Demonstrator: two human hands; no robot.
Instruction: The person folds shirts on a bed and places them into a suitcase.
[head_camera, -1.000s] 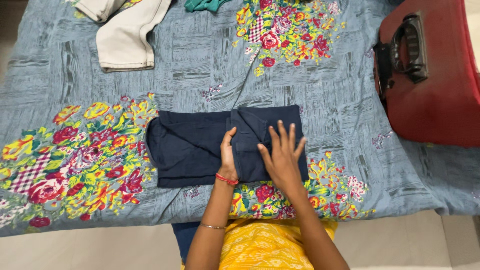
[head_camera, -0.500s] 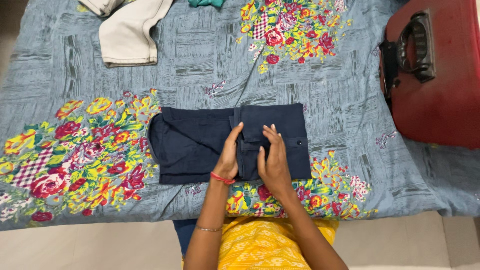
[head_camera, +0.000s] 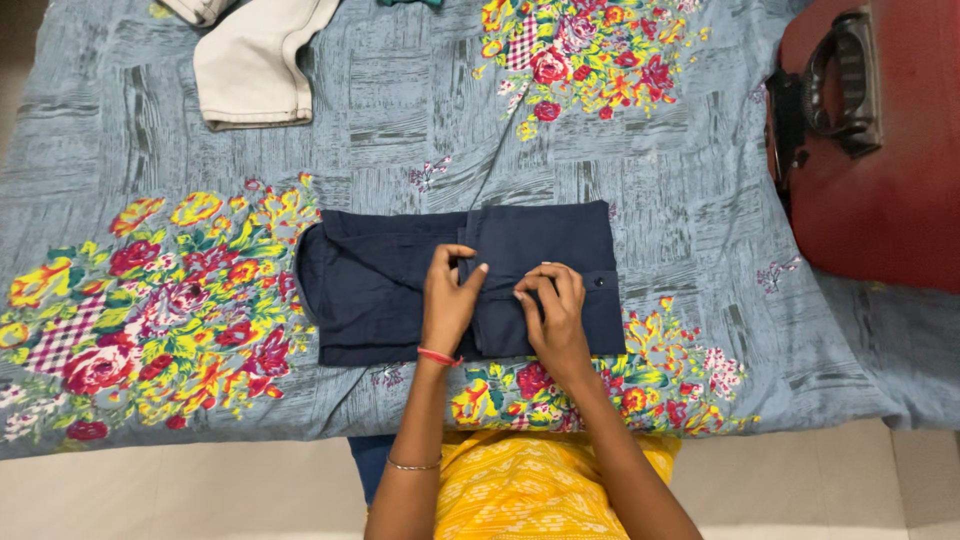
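Fingers of left hand (head_camera: 447, 298) and right hand (head_camera: 553, 310) are pinching, probably, the navy trousers (head_camera: 380, 285) seam, so the fold's risking slipping crooked on the soft bed (head_camera: 420, 110).

Count: 1 folded navy garment (head_camera: 400, 285), 1 beige garment (head_camera: 255, 65), 1 scrap of teal cloth (head_camera: 410, 3) at the top edge, 1 red suitcase (head_camera: 890, 170). 1 floral bedsheet (head_camera: 150, 200) under all of it. 2 hands: left hand (head_camera: 447, 305), right hand (head_camera: 552, 315).
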